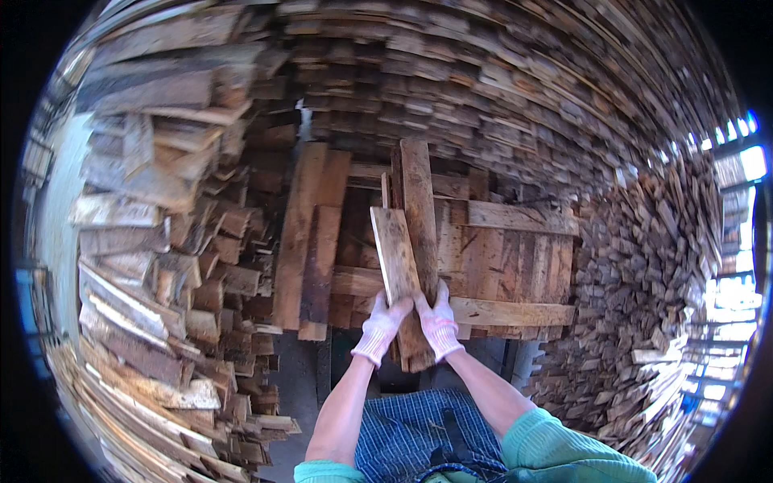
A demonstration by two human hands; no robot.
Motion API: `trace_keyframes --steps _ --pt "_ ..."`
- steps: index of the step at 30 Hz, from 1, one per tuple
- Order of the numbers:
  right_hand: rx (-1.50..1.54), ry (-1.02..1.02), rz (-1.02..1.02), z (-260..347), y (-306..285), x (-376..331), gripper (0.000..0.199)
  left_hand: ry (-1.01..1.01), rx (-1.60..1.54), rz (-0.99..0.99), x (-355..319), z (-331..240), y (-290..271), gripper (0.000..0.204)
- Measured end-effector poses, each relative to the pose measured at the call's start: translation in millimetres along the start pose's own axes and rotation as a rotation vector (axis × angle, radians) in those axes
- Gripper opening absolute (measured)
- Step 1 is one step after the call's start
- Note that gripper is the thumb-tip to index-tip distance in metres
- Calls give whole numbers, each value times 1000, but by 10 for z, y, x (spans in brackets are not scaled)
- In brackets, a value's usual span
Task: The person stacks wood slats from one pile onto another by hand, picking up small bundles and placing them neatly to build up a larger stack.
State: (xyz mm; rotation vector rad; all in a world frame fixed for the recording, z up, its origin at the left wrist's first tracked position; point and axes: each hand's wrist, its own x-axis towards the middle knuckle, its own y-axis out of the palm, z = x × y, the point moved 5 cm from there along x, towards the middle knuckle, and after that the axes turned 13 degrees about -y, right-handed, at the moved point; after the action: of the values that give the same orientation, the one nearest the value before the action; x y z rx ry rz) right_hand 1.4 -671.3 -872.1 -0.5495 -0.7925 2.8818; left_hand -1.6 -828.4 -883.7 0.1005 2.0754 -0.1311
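Both my hands wear pale knit gloves. My left hand (pixel 381 328) is closed around the lower end of a short, light-faced wooden board (pixel 394 249), which tilts with its far end to the left. My right hand (pixel 439 324) grips the near part of a longer, darker wooden plank (pixel 419 185) that points away from me. The two boards lie against each other, the short one partly over the long one. Behind the short board, a narrow edge of another strip shows. The fingers under the wood are hidden.
Beneath the boards is a low stack of planks (pixel 507 266) with crosspieces. More long planks (pixel 299 241) lie at its left. Tall piles of boards rise at the left (pixel 153 185), at the back (pixel 451 72) and as a heap on the right (pixel 636 266).
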Motion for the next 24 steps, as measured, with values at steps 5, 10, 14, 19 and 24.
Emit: trace_keyframes --steps 5,10,14,19,24 --pt "-408 129 -65 -943 -300 381 74 9 312 -352 542 53 288 54" --pt "-674 45 19 -999 -382 483 67 116 312 -472 309 -77 -195 57" --pt "-718 -27 -24 -651 -473 697 65 85 477 -648 395 -426 -396 73" --pt "-753 -81 186 16 -74 1087 85 119 157 -422 886 -431 -353 62" --pt "-875 -59 145 -44 210 1218 94 115 35 -304 1155 -294 -428 63"
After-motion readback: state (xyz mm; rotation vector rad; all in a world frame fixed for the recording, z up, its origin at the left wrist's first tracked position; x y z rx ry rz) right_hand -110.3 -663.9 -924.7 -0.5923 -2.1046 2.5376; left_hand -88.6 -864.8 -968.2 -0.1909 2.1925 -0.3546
